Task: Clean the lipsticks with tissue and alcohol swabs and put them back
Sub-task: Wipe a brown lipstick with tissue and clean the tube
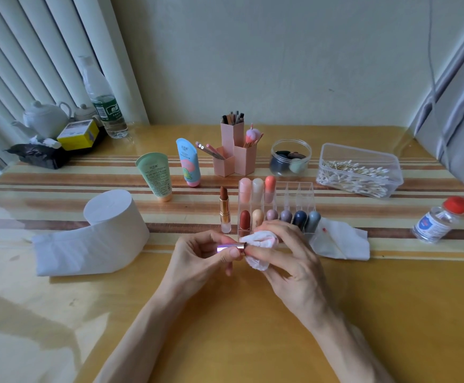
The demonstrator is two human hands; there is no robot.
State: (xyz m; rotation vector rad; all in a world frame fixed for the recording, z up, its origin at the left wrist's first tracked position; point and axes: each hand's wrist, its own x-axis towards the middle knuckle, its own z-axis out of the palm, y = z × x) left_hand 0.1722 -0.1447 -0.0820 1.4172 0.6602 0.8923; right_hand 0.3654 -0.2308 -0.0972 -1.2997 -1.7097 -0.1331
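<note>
- Head view: the left hand (pixel 206 252) pinches a shiny metallic lipstick tube (pixel 232 246) between the thumb and the fingers and holds it level above the table (pixel 363 313).
- The right hand (pixel 286 252) has its fingers curled around a crumpled tissue (pixel 258 244), which covers the right end of the tube. The tissue has faint pink marks.
- Just behind the hands stands a clear organizer (pixel 305 194). Its front row has six capped lipsticks and its back row has three, on the left side.
- An uncapped brown lipstick (pixel 224 208) stands upright just left of the organizer.
- A flat used tissue (pixel 341 241) with a small red spot lies to the right of the organizer.
- A tissue roll (pixel 109 228) stands at the left, with its loose end on the table.
- A small bottle with red cap (pixel 438 221) is at the far right.
- A clear box of cotton swabs (pixel 358 170) sits behind and to the right of the organizer.
- In the back are a pink brush holder (pixel 232 150), a round jar (pixel 290 157) and two cream tubes (pixel 156 176).
</note>
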